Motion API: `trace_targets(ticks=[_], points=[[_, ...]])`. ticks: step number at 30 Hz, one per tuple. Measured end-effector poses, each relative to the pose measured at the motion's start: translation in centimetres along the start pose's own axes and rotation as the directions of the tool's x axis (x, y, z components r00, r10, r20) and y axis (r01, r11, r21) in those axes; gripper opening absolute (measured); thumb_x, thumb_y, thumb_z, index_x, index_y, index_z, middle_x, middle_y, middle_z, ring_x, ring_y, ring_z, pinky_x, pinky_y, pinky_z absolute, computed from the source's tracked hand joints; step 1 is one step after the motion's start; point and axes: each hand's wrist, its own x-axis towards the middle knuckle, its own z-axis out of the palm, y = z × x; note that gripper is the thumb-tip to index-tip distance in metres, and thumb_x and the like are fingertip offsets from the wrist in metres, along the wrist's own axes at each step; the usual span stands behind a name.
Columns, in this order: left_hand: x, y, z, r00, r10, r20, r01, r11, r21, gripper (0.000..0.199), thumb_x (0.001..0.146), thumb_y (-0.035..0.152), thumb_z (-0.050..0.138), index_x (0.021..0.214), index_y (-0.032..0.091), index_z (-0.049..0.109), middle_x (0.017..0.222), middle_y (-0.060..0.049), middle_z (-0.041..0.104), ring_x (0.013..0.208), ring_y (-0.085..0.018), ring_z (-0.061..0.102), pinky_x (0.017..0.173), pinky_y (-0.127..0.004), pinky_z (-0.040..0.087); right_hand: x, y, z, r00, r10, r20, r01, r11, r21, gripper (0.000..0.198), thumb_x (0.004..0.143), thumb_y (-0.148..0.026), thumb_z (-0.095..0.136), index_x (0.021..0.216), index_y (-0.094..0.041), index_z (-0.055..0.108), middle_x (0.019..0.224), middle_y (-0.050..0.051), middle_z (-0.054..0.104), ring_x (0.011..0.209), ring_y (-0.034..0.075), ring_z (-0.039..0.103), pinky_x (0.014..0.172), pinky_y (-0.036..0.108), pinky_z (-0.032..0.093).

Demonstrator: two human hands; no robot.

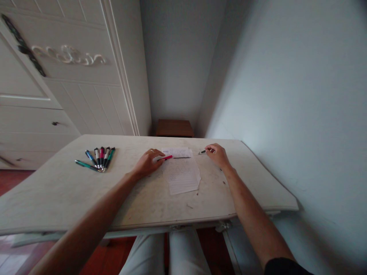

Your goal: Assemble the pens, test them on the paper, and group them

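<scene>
My left hand is closed on a red pen, held between thumb and fingers over the paper's left edge. Lined sheets of paper with handwriting lie in front of me, a smaller written slip at their top. To the right of the paper, my right hand pinches a dark pen whose light tip points left, close to the tabletop. Much of that pen is hidden by the fingers.
Several pens lie fanned out on the left of the worn white table. A white cabinet stands at the left, a grey wall rises along the right. Behind the table sits a brown wooden box-like piece.
</scene>
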Motion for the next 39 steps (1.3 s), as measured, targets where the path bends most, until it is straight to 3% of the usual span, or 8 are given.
trace_targets(ticks=[7,18,25,33,39], points=[[0.9,0.7,0.2,0.998,0.054,-0.020,-0.054,0.998,0.029,0.022,0.088,0.035,0.056,0.093,0.019,0.070,0.094,-0.008,0.071,0.094,-0.023,0.063,0.089,-0.039,0.051,0.2,0.3,0.4,0.999,0.027,-0.022,-0.028,0.999,-0.027,0.022,0.072,-0.017,0.057,0.090,-0.018,0.070,0.085,0.006,0.069,0.065,0.016,0.059,0.072,0.031,0.051],[4.1,2.1,2.4,0.989,0.083,0.122,-0.096,0.990,0.102,0.024,0.086,0.026,0.057,0.105,0.019,0.069,0.108,-0.010,0.069,0.106,-0.026,0.060,0.097,-0.043,0.047,0.2,0.1,0.4,0.998,0.063,-0.004,-0.063,0.998,0.025,0.037,0.071,-0.018,0.054,0.106,-0.016,0.066,0.084,0.005,0.068,0.073,0.017,0.064,0.069,0.030,0.052],[3.6,1.9,3.3,0.980,0.084,0.179,-0.101,0.991,0.085,0.024,0.089,0.030,0.053,0.100,0.020,0.073,0.106,-0.009,0.071,0.107,-0.027,0.060,0.096,-0.044,0.047,0.3,-0.4,0.3,0.999,0.047,-0.001,-0.047,0.996,0.069,0.040,0.070,-0.019,0.054,0.108,-0.015,0.065,0.086,0.006,0.067,0.073,0.017,0.065,0.068,0.030,0.054],[3.6,1.6,3.2,0.977,0.130,0.167,-0.136,0.990,0.027,0.022,0.089,0.023,0.052,0.086,0.021,0.074,0.096,-0.007,0.072,0.096,-0.022,0.062,0.091,-0.037,0.048,0.3,-0.8,-0.2,1.000,0.015,-0.026,-0.014,0.999,0.030,0.037,0.071,-0.020,0.055,0.106,-0.015,0.067,0.084,0.007,0.069,0.070,0.018,0.065,0.066,0.030,0.055],[3.6,1.8,3.2,0.977,0.124,0.174,-0.129,0.991,0.017,0.021,0.090,0.022,0.053,0.087,0.020,0.073,0.095,-0.007,0.072,0.094,-0.022,0.062,0.090,-0.036,0.048,0.5,-0.9,-0.4,1.000,-0.025,0.006,0.025,1.000,0.009,0.038,0.072,-0.020,0.054,0.106,-0.013,0.068,0.086,0.008,0.071,0.068,0.017,0.064,0.066,0.031,0.055]])
